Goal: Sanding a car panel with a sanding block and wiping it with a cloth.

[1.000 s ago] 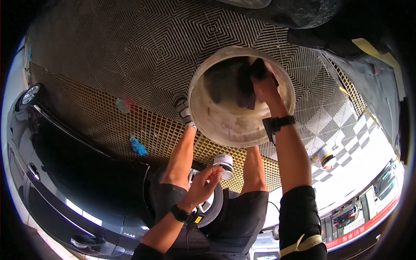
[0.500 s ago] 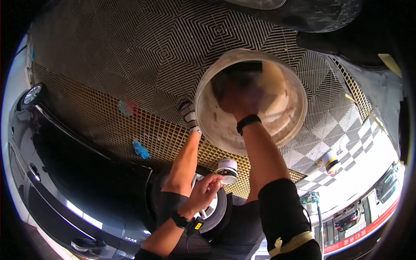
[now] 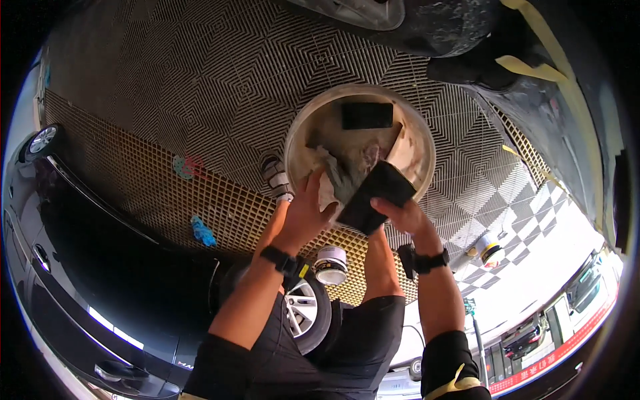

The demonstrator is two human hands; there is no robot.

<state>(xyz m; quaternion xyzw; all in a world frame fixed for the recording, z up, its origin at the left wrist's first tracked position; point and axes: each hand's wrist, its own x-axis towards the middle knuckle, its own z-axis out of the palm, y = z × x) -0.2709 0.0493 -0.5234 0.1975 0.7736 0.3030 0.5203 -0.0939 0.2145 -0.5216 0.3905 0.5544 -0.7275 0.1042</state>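
Observation:
My right hand (image 3: 407, 219) grips a black rectangular sheet (image 3: 375, 200), thumb on top, over the near right rim of a round, pale tub (image 3: 291, 143). With fingers spread and nothing in them, my left hand (image 3: 303, 213) is at the tub's near left rim, just left of the sheet. Inside the tub lie a second black rectangle (image 3: 367, 116) near the far wall, a crumpled grey cloth (image 3: 331, 168) and a pale tan piece (image 3: 403, 151) on the right. My hands partly hide the tub's near side.
A white round can (image 3: 331, 265) stands on the yellow grating between my legs; another can (image 3: 490, 251) is farther right. A blue crumpled glove (image 3: 203, 231) lies to the left. A black car (image 3: 100, 267) flanks my left; a taped car panel (image 3: 567, 120) is at right.
My right hand has come up out of the tub with the black sheet. My left hand has moved up to the tub's rim and spread its fingers. The view has shifted slightly.

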